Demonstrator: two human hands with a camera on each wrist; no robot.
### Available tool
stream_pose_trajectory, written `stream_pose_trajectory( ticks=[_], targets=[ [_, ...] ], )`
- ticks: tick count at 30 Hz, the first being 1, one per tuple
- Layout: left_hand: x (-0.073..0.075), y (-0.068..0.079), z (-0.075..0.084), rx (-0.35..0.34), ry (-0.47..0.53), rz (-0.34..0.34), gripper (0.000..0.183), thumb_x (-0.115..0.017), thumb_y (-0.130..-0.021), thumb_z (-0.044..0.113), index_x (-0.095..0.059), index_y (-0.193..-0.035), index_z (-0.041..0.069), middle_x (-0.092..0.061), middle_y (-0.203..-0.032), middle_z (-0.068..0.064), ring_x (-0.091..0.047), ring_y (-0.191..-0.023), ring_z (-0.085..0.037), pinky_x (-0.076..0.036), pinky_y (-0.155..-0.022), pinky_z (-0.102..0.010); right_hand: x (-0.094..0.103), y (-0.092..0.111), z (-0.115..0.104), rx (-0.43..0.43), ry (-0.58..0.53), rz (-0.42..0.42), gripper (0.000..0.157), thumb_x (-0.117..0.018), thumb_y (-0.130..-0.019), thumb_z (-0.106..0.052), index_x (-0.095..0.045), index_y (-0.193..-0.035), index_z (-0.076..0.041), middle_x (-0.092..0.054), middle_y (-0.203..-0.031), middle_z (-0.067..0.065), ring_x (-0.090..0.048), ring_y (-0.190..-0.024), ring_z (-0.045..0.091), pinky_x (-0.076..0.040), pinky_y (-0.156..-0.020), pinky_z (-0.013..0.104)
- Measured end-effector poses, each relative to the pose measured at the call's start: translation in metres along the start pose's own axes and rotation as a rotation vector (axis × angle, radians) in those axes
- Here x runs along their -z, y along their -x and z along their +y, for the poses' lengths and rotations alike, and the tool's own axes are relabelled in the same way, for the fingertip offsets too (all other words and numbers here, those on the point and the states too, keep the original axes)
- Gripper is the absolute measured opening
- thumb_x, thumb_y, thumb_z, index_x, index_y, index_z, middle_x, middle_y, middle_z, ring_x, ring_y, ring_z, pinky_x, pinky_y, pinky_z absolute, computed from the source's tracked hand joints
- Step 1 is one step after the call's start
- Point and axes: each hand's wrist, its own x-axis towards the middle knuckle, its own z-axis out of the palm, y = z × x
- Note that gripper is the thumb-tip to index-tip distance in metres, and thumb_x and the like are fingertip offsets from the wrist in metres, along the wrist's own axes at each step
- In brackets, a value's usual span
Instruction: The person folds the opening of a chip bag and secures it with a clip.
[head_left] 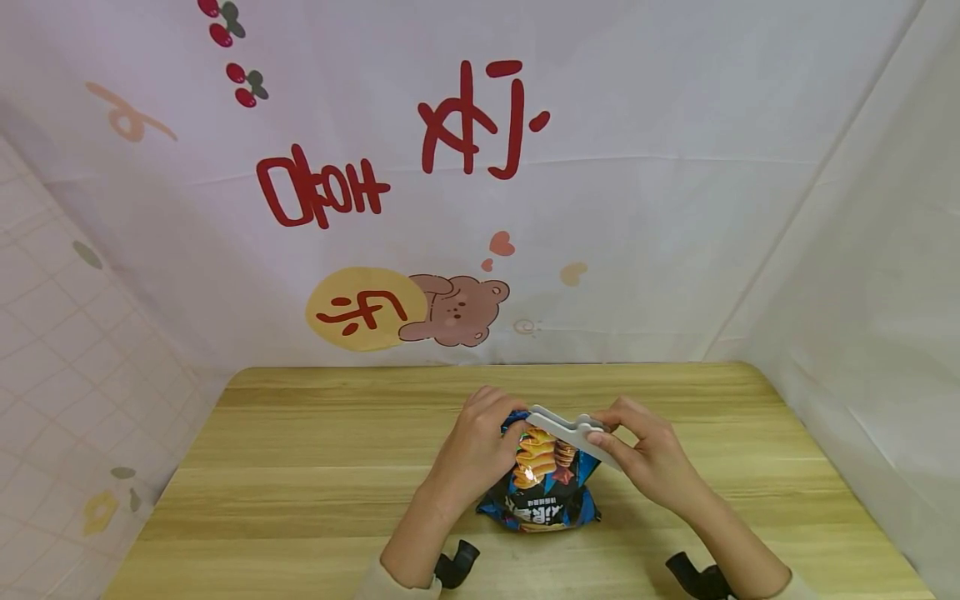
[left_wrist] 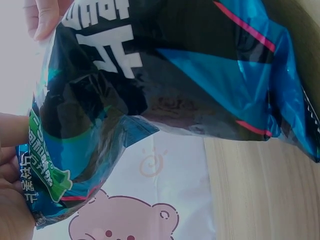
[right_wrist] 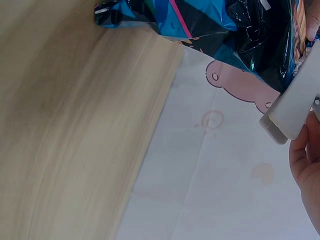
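Observation:
A blue and black snack bag (head_left: 542,492) stands upright on the table, its top edge held up between both hands. My left hand (head_left: 480,442) pinches the bag's upper left corner, and in the left wrist view its fingers (left_wrist: 15,200) lie around the bag's edge. A long white bag clip (head_left: 555,425) lies slantwise across the top of the bag. My right hand (head_left: 648,450) pinches the clip's raised middle between thumb and fingers. In the right wrist view the end of the clip (right_wrist: 295,100) sticks out past the bag. Whether the clip is fully closed, I cannot tell.
The wooden table (head_left: 315,467) reaches back to a white printed cloth (head_left: 637,208) hanging behind it. A black curved piece (head_left: 457,565) shows beside the left wrist, and a similar black piece (head_left: 697,577) beside the right wrist.

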Motion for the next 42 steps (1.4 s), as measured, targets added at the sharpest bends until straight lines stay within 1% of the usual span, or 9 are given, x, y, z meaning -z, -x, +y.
stream_pose_trajectory(
  ticks=[5, 13, 19, 26, 29, 34, 36, 38, 42],
  targets=[
    [0.0005, -0.0003, 0.0020, 0.006, -0.003, -0.002, 0.021, -0.079, -0.092, -0.001, -0.074, -0.111, 0.004, -0.071, -0.104, -0.003, -0.061, -0.097, -0.017, -0.056, -0.088, -0.035, -0.0017, -0.0034, -0.0022, 0.039, -0.011, 0.004, 0.045, -0.083, -0.076, 0.015, -0.078, -0.109, -0.015, -0.065, -0.092, -0.010, -0.056, -0.077, 0.006, -0.046, -0.065, 0.020],
    [-0.0015, -0.0010, 0.0027, -0.004, -0.022, 0.002, 0.023, -0.080, -0.090, -0.001, -0.073, -0.112, 0.003, -0.071, -0.106, -0.004, -0.062, -0.101, -0.019, -0.056, -0.091, -0.037, -0.0028, -0.0063, -0.0059, 0.053, -0.031, 0.000, 0.045, -0.083, -0.076, 0.015, -0.077, -0.111, -0.013, -0.068, -0.095, -0.007, -0.059, -0.080, 0.007, -0.048, -0.068, 0.021],
    [-0.0012, -0.0007, 0.0038, 0.000, -0.032, -0.012, 0.025, -0.081, -0.092, 0.004, -0.073, -0.115, 0.003, -0.071, -0.109, -0.004, -0.062, -0.103, -0.019, -0.056, -0.092, -0.037, -0.0017, -0.0054, -0.0052, 0.028, -0.030, -0.009, 0.046, -0.083, -0.077, 0.014, -0.077, -0.114, -0.013, -0.067, -0.095, -0.009, -0.057, -0.080, 0.007, -0.047, -0.070, 0.021],
    [0.0009, -0.0012, 0.0027, -0.028, -0.087, -0.013, 0.026, -0.084, -0.091, 0.011, -0.074, -0.115, 0.007, -0.072, -0.109, -0.003, -0.064, -0.104, -0.019, -0.054, -0.094, -0.038, -0.0009, -0.0030, -0.0038, -0.028, -0.035, -0.022, 0.044, -0.083, -0.080, 0.011, -0.077, -0.115, -0.014, -0.068, -0.100, -0.011, -0.061, -0.087, 0.008, -0.050, -0.075, 0.021],
    [0.0029, -0.0004, 0.0019, -0.010, -0.102, -0.023, 0.028, -0.084, -0.091, 0.015, -0.075, -0.116, 0.008, -0.072, -0.111, -0.002, -0.064, -0.107, -0.019, -0.052, -0.098, -0.040, -0.0011, -0.0024, -0.0039, -0.035, -0.029, -0.010, 0.044, -0.085, -0.079, 0.010, -0.077, -0.116, -0.013, -0.070, -0.102, -0.009, -0.063, -0.088, 0.010, -0.051, -0.079, 0.020],
    [0.0057, 0.0011, 0.0012, 0.041, -0.109, -0.056, 0.032, -0.084, -0.092, 0.019, -0.073, -0.120, 0.010, -0.071, -0.116, 0.000, -0.063, -0.113, -0.020, -0.050, -0.104, -0.043, -0.0020, -0.0018, -0.0046, -0.033, -0.004, 0.022, 0.045, -0.087, -0.077, 0.009, -0.075, -0.119, -0.005, -0.071, -0.104, -0.003, -0.064, -0.089, 0.013, -0.050, -0.084, 0.018],
    [0.0063, 0.0011, 0.0011, 0.057, -0.107, -0.070, 0.033, -0.083, -0.092, 0.020, -0.073, -0.122, 0.010, -0.070, -0.117, 0.000, -0.062, -0.114, -0.020, -0.050, -0.105, -0.043, -0.0018, -0.0016, -0.0051, -0.040, 0.001, 0.028, 0.046, -0.087, -0.077, 0.008, -0.074, -0.120, -0.003, -0.072, -0.106, -0.001, -0.064, -0.090, 0.013, -0.049, -0.084, 0.017],
    [0.0067, 0.0010, 0.0012, 0.076, -0.098, -0.083, 0.034, -0.082, -0.093, 0.022, -0.072, -0.123, 0.010, -0.069, -0.120, 0.001, -0.061, -0.117, -0.021, -0.049, -0.107, -0.043, -0.0013, -0.0012, -0.0054, -0.049, 0.004, 0.023, 0.047, -0.087, -0.078, 0.007, -0.074, -0.121, -0.004, -0.072, -0.107, -0.001, -0.064, -0.091, 0.013, -0.049, -0.085, 0.016],
    [0.0082, 0.0017, 0.0020, 0.102, -0.090, -0.097, 0.040, -0.081, -0.094, 0.024, -0.069, -0.130, 0.010, -0.068, -0.128, -0.001, -0.059, -0.124, -0.023, -0.046, -0.111, -0.046, 0.0005, -0.0007, -0.0052, -0.069, 0.012, 0.006, 0.046, -0.087, -0.079, 0.005, -0.074, -0.122, -0.005, -0.072, -0.109, -0.002, -0.065, -0.092, 0.012, -0.050, -0.085, 0.020]
  ],
)
